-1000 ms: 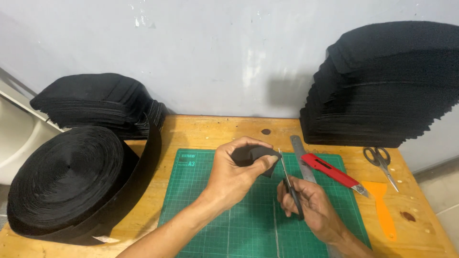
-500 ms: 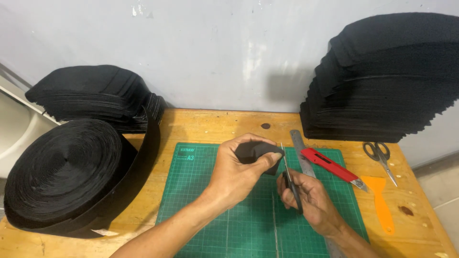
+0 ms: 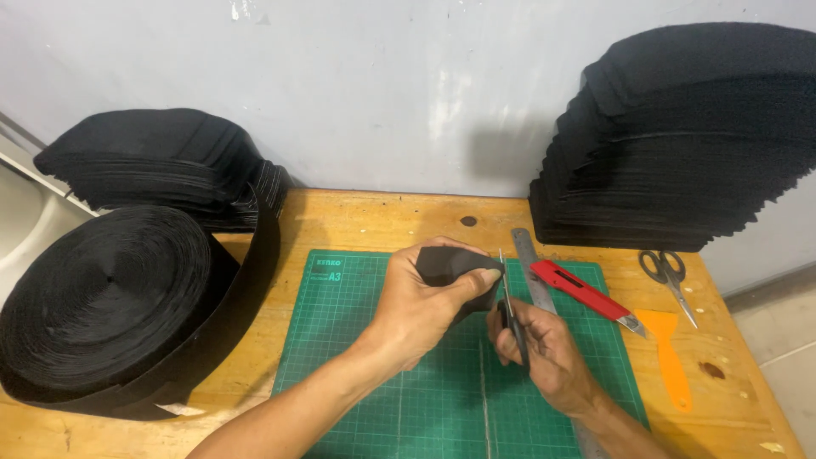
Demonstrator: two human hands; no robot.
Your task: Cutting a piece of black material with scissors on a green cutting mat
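Observation:
My left hand (image 3: 421, 308) grips a folded piece of black strap (image 3: 450, 265) above the green cutting mat (image 3: 357, 374). My right hand (image 3: 544, 348) holds black-handled scissors (image 3: 510, 310) upright, their blades against the right edge of the strap piece. Both hands sit close together over the middle of the mat.
A large roll of black strap (image 3: 110, 297) lies at left, with a stack of cut black pieces (image 3: 161, 166) behind it. A tall stack of black pieces (image 3: 680, 136) stands at back right. A metal ruler (image 3: 529, 259), red utility knife (image 3: 586, 293), second scissors (image 3: 671, 276) and orange scraper (image 3: 667, 357) lie right of the mat.
The hands have stayed almost in place over the mat. The scissors remain at the strap's edge, with only a slight shift of the fingers.

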